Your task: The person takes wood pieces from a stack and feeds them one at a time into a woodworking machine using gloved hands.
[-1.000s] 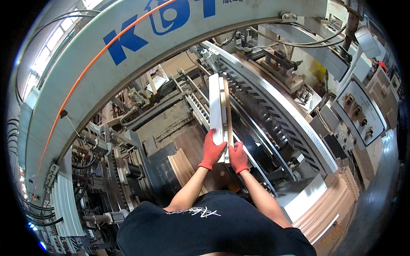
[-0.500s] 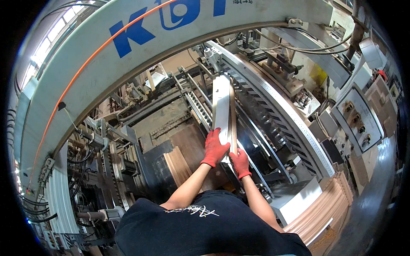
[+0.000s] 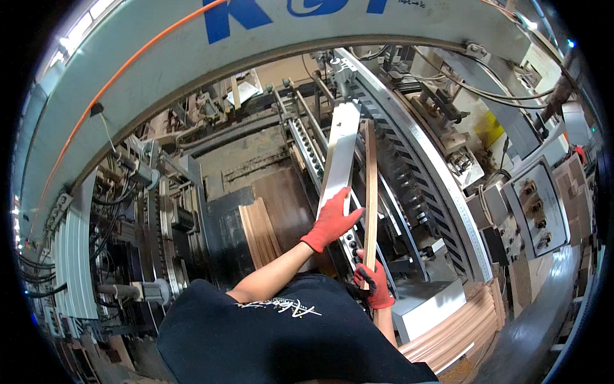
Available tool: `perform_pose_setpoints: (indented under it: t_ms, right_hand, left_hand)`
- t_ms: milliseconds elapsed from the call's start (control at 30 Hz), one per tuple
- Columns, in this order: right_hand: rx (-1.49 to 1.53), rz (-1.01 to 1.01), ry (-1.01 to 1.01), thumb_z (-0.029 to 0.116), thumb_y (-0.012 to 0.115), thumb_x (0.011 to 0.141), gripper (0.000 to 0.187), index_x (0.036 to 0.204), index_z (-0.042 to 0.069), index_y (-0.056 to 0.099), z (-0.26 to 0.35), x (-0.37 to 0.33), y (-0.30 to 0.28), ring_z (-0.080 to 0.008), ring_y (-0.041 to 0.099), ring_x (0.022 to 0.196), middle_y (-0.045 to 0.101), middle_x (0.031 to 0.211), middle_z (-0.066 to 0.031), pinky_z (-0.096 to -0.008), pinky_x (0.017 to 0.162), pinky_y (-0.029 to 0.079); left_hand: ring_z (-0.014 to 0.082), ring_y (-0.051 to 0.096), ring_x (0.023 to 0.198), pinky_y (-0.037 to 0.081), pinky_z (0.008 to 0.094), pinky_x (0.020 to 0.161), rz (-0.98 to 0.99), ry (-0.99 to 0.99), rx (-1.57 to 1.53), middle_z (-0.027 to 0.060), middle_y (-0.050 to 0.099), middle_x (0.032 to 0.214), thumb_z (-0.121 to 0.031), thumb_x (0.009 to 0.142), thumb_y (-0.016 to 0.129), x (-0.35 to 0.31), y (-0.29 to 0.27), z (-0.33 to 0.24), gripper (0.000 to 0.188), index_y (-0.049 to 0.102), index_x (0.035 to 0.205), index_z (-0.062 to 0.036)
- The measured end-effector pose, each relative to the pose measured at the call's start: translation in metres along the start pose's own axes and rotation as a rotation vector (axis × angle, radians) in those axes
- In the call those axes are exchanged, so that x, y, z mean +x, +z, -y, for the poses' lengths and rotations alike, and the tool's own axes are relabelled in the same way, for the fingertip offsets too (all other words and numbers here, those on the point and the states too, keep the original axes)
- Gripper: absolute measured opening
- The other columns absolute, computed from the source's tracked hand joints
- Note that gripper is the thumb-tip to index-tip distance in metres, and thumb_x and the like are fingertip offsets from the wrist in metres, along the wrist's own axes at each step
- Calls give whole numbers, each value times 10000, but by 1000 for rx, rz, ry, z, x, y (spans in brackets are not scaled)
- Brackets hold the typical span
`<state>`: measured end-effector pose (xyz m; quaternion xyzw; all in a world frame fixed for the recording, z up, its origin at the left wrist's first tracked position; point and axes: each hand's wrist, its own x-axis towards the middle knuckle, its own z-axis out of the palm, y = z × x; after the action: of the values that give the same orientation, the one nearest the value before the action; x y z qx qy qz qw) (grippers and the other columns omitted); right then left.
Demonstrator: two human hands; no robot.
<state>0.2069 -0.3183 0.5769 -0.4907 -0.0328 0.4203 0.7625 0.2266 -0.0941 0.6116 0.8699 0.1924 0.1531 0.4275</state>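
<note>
In a red glove, my left hand (image 3: 336,221) rests at the near end of a long light-grey plate (image 3: 341,150), fingers along it and thumb spread out to the right. My right hand (image 3: 375,280), also red-gloved, is closed around the near end of a long, narrow wooden strip (image 3: 370,192). This strip runs away from me, to the right of the plate and apart from it. A rail with a row of black rollers (image 3: 309,153) lies just left of the plate.
A big grey machine beam (image 3: 160,83) with an orange hose (image 3: 105,89) arches across the top. Wooden strips (image 3: 259,233) are stacked on the left, and another stack (image 3: 460,323) lies at lower right beside a metal box (image 3: 428,310). A control panel (image 3: 537,211) stands at right.
The wooden strip has moved right and toward me, away from the plate, with my right hand drawn back along with it. My left thumb has spread. The whole view has shifted slightly.
</note>
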Motion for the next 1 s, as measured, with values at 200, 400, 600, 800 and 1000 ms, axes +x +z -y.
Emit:
perform_pose_setpoints:
  t_ms: [200,400,600,800,1000]
  right_hand:
    - [406,392,23,236,650,908,597,1403,-19,436,-14,-15,-13,-165,485,502,469,613,-30,-311,500,420]
    - [307,471,9,247,661,878,647,1406,-51,434,-3,-4,-8,-185,499,465,521,601,-84,-301,443,412]
    - [313,564,92,232,725,810,705,1393,-61,457,19,5,1,-170,491,442,545,599,-105,-291,417,425]
    - [257,591,135,283,747,775,707,1343,-55,499,26,8,14,-170,471,430,528,586,-103,-290,415,425]
    - [271,636,135,273,715,783,701,1351,-66,482,23,11,21,-170,453,399,518,582,-98,-284,381,399]
  left_hand:
    - [81,585,812,476,268,722,404,-77,-737,57,672,947,-214,916,677,-10,21,8,523,476,1337,21]
    - [60,592,869,488,248,792,233,-26,-835,16,652,921,-116,883,708,-15,-14,-24,510,493,1329,7]
    - [62,582,914,488,247,831,130,-30,-845,9,649,1022,-103,895,713,-21,-44,-37,508,510,1348,4]
    - [32,538,886,444,208,776,20,-54,-919,-30,627,1031,-159,949,648,-24,-66,-48,388,572,1295,-2]
    - [48,549,860,463,228,767,-52,-18,-902,-12,630,1001,-195,980,579,-27,-70,-40,370,575,1286,14]
